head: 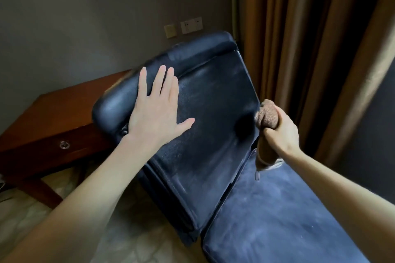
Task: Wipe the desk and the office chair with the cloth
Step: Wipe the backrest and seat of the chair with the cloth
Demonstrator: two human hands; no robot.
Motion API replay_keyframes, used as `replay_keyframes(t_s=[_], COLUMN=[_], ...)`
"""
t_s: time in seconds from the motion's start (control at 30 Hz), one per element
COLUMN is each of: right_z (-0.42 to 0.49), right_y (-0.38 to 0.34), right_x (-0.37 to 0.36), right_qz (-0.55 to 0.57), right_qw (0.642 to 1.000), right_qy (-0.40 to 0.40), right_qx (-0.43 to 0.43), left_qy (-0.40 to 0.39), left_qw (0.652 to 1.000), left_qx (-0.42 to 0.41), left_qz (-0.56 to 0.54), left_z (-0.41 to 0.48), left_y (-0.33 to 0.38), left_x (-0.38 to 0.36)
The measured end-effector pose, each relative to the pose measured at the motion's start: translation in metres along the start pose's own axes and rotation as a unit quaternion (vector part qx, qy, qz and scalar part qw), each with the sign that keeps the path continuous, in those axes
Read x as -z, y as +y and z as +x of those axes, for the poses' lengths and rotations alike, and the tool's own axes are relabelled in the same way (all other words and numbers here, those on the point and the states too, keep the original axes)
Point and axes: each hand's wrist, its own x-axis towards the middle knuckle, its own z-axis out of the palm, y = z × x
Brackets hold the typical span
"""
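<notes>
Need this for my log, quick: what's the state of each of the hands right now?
Left hand: open, fingers straight, flat on the chair backrest.
Right hand: closed, gripping the brown cloth.

Worn sheen, soft pile, polished grain

The office chair is black and leather-like, faintly glossy, hazed with pale scuffs; the cloth at its right edge is brown and fuzzy. Left, the desk is smooth varnished reddish wood with a shiny metal ring pull. Right, the curtain is matt brown fabric.
</notes>
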Motion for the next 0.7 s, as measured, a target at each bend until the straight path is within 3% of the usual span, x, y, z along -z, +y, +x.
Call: replay_keyframes(t_s=[0.2, 0.33, 0.47, 0.7], right_z=[0.087, 0.095, 0.061, -0.065], right_y=[0.030, 0.029, 0.009, -0.033], right_x=[-0.016, -0.033, -0.059, -0.103], right_qz=[-0.016, -0.012, 0.015, 0.023], right_qw=[0.998, 0.995, 0.996, 0.997], right_qy=[-0.026, -0.043, -0.035, -0.061], right_qx=[-0.049, -0.084, -0.079, 0.040], left_qy=[0.026, 0.030, 0.028, 0.050], left_qw=[0.999, 0.999, 0.999, 0.999], left_qx=[-0.028, -0.036, -0.030, -0.021], left_qz=[-0.008, -0.008, -0.005, -0.007], left_z=[0.019, 0.019, 0.008, 0.005], left_y=[0.001, 0.000, -0.005, -0.010], left_x=[-0.014, -0.019, -0.021, -0.027])
